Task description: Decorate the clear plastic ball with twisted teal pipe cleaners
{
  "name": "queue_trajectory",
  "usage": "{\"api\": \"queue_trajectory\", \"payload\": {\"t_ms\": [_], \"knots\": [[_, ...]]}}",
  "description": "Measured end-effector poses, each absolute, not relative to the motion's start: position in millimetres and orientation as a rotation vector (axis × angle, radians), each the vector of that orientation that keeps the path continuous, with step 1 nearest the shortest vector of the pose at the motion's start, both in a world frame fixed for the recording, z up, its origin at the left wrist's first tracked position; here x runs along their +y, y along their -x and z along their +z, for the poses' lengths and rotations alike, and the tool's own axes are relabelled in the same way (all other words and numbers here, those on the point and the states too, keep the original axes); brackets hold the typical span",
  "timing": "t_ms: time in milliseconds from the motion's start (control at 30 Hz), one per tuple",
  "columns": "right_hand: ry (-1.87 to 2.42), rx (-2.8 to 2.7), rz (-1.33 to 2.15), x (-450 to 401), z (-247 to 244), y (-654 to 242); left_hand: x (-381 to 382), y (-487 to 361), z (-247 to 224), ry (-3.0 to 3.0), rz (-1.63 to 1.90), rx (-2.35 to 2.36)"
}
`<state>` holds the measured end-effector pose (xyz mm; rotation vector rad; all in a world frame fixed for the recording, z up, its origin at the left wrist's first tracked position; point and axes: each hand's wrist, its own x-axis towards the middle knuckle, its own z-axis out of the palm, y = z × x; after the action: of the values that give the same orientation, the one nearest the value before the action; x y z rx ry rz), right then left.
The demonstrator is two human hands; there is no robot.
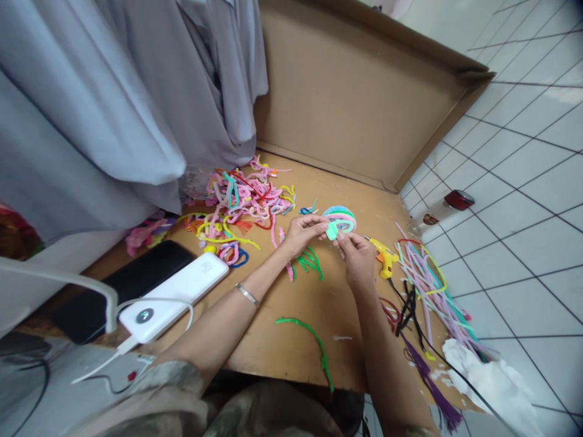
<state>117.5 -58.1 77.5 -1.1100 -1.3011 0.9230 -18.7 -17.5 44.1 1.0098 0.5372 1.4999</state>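
Pinched in the fingertips of the left hand (310, 233) and the right hand (356, 256), the mint-green piece (332, 231) sits between the two, above the worktop (255, 340) and in front of the ribbon rolls (339, 213). It looks small, pale and folded.
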Motion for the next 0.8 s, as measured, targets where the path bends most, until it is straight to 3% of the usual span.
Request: {"api": "queue_trajectory", "payload": {"t_ms": [800], "knots": [[1.093,-1.553,0.658,-52,68,-122,-19,16,48,-1.066,1.498,0.633]]}}
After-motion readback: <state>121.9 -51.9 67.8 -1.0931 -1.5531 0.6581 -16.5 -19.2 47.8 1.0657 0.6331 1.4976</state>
